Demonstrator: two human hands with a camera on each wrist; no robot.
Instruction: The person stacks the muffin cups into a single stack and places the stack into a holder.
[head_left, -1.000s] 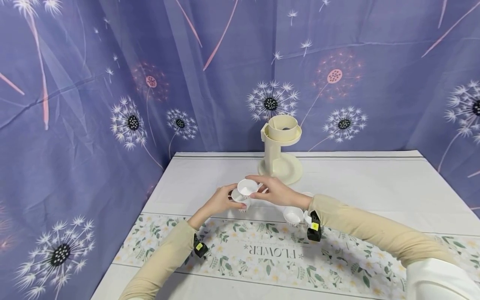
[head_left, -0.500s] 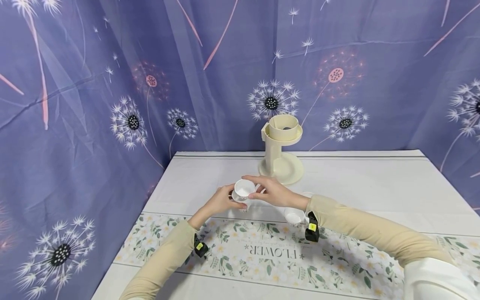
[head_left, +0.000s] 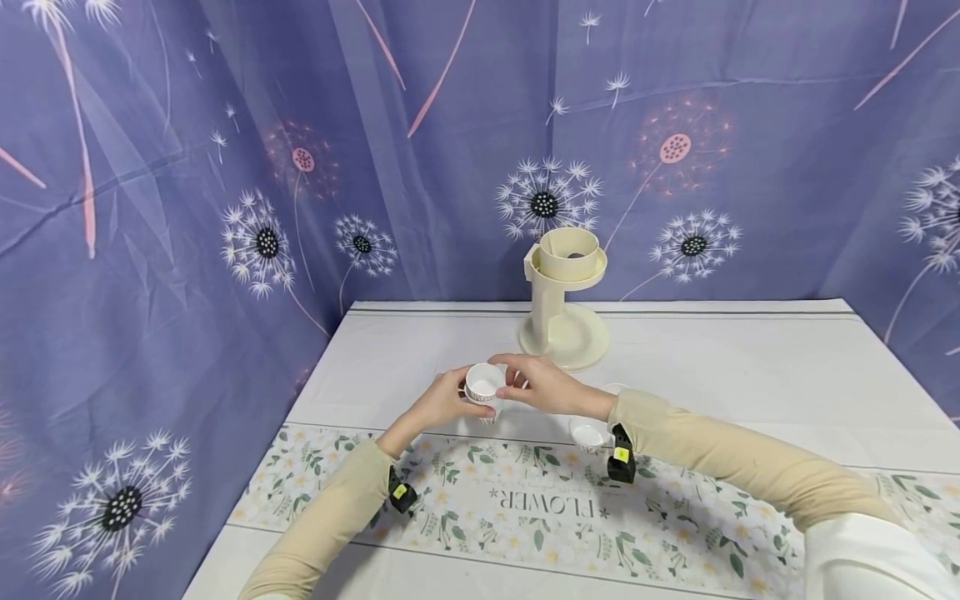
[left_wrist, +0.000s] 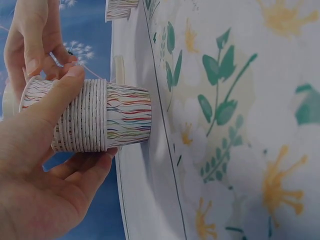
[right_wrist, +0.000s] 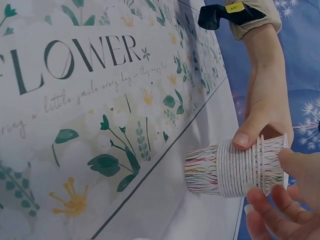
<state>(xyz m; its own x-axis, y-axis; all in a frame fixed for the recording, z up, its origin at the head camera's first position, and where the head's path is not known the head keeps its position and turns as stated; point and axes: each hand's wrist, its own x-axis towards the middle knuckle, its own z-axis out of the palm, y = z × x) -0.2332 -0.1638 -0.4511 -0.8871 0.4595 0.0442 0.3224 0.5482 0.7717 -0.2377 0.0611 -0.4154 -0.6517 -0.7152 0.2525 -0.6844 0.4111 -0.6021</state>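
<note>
My left hand (head_left: 441, 402) grips a nested stack of small paper cups (left_wrist: 87, 117), white with wavy coloured lines. In the left wrist view the stack's many rims lie close together, with the thumb on one side and the fingers on the other. The topmost paper cup (head_left: 485, 381) sits in the stack's mouth, its white inside facing up in the head view. My right hand (head_left: 546, 383) pinches this top cup near its rim between thumb and fingers. In the right wrist view the upper part of the top cup (right_wrist: 274, 160) stands out beyond the stacked rims.
A loose paper cup (head_left: 588, 432) stands on the table by my right forearm, with more partly hidden there. Behind my hands stands a cream stand (head_left: 547, 308) with a round base and a ring-shaped top. A floral runner (head_left: 555, 533) crosses the white table; patterned curtains hang behind.
My right hand has brought the top cup left and down into the stack, from beside and above its mouth. My left hand has stayed in place with its grip.
</note>
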